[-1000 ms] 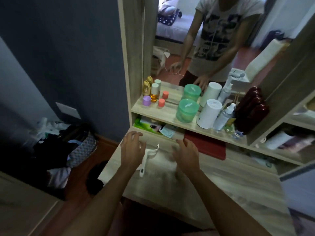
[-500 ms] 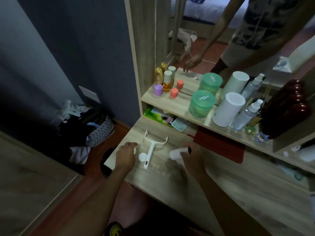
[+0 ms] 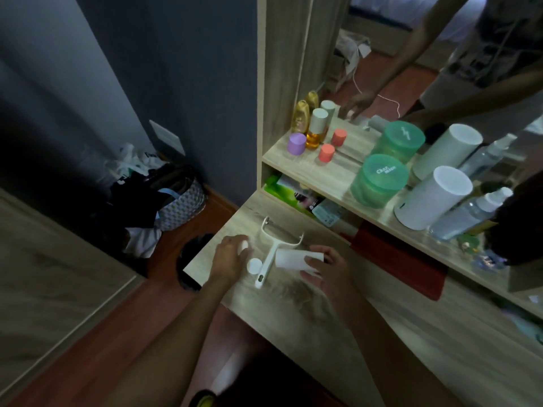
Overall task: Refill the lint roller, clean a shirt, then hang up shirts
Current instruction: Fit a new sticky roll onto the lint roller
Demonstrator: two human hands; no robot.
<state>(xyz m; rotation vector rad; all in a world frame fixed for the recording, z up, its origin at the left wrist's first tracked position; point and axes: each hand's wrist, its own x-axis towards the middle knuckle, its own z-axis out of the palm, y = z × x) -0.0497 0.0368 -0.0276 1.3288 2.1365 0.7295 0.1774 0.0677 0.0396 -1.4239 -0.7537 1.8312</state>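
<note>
A white lint roller handle with an empty fork lies flat on the wooden desk, near its left end. My right hand grips a white paper roll just right of the handle. My left hand rests left of the handle, its fingers closed around a small white end cap. A second round white cap sits on the desk between my left hand and the handle.
A shelf above the desk holds small bottles, a green tub, a white cylinder and spray bottles. A mirror behind it shows a person's reflection. On the floor to the left stands a basket piled with clothes.
The camera tilted down and closer. My right hand picked up the white roll and brought it beside the handle. My left hand closed on a small white cap.
</note>
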